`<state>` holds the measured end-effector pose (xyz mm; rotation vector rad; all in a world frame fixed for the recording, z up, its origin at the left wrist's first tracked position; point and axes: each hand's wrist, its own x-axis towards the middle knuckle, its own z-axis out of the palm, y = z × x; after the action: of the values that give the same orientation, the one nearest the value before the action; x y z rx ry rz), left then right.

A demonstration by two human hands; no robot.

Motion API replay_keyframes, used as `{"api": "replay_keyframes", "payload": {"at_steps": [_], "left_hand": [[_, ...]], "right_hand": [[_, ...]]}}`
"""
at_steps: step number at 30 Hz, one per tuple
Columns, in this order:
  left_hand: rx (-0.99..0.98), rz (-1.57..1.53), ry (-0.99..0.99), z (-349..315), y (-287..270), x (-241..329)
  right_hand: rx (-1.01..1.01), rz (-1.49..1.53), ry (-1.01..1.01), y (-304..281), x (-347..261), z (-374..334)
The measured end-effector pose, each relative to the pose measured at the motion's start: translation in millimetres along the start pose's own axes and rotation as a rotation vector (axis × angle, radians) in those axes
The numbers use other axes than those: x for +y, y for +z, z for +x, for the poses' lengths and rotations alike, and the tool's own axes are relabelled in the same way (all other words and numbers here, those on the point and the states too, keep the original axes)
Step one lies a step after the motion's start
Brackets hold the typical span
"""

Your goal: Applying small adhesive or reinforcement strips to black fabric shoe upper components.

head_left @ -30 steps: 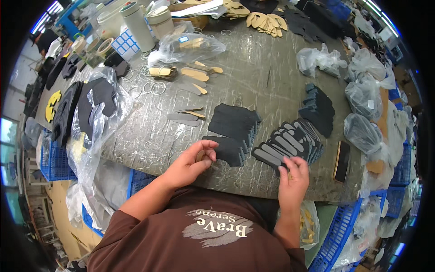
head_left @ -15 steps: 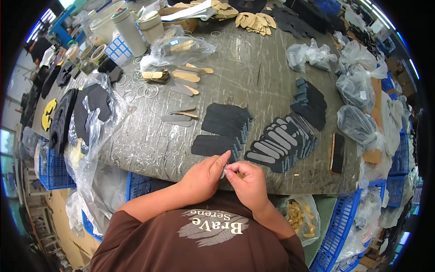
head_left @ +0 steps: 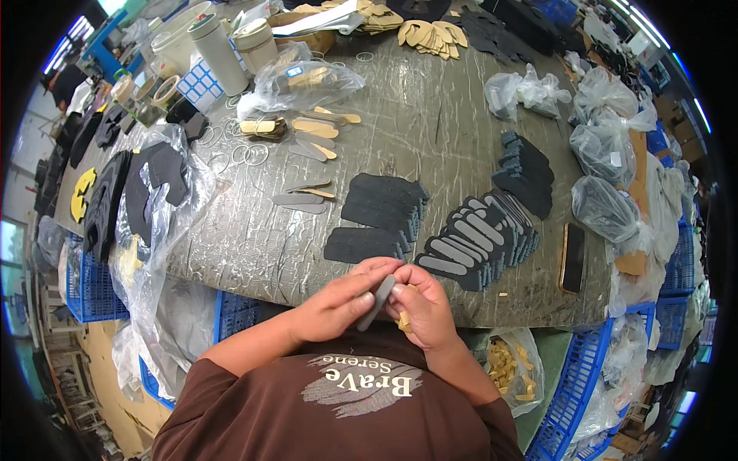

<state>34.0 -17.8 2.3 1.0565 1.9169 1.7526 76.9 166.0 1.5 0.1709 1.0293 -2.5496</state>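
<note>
Holding left hand (head_left: 346, 302) and right hand (head_left: 427, 309) close together at the near edge of the table (head_left: 254, 250), both closed on a slanting grey strip (head_left: 377, 305), with a small tan scrap (head_left: 404, 322) also tucked in the curled right fingers. Impossible to tell how firm a grip, with the upper end partly covered by the right thumb. Looking thin, so could crease if squeezed or twisted unevenly between both hands. Could slip off the table edge if released too early. Could cling to a fingertip or the scrap if tacky behind, though not visible from here. Reaching carelessly past the right hand, could knock the fanned black pieces (head_left: 477, 242) out of line
</note>
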Motion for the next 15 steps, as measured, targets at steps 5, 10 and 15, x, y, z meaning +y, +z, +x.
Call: {"api": "replay_keyframes", "payload": {"at_steps": [5, 10, 15], "left_hand": [[0.093, 0.305, 0.045, 3.3, -6.6, 10.0], [0.268, 0.297, 0.026, -5.0, -14.5, 3.4], [0.576, -0.008, -0.624, -11.7, -42.8, -12.5]], "right_hand": [[-0.046, -0.200, -0.014, -6.5, 10.5, -2.7], [0.088, -0.014, -0.046, -4.2, 3.3, 4.7], [0.295, -0.405, -0.422, -35.2, -3.7, 11.9]]}}
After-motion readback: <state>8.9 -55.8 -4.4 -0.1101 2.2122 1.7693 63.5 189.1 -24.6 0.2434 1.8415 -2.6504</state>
